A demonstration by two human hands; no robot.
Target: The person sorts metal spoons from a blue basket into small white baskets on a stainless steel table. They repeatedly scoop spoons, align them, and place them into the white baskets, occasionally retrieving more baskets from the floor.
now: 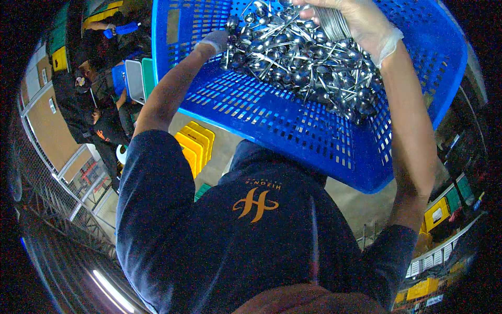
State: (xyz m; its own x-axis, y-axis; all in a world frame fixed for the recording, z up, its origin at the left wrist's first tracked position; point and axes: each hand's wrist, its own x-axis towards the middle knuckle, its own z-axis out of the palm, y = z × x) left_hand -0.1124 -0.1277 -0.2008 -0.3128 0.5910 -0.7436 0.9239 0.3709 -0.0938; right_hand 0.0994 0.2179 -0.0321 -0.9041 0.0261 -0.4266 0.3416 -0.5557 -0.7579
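A large blue perforated basket (314, 141) lies before me, with a loose heap of shiny metal spoons (293, 57) in it. In its upper part, my right hand (363, 26), in a thin clear glove, wraps round a neat stack of spoons (333, 25) whose handles lie side by side. My left hand (215, 41), gloved too, reaches over the left side of the basket to the edge of the heap. Its fingers are hidden among the spoons and in shadow, so I cannot make out a grip.
Stacked yellow crates (196, 146) stand on the floor below the basket's left edge. Farther left, people in dark clothing (99, 112) are near a grey tub (135, 81). A wire mesh fence (47, 162) runs along the left, and more yellow crates (436, 214) are at the right.
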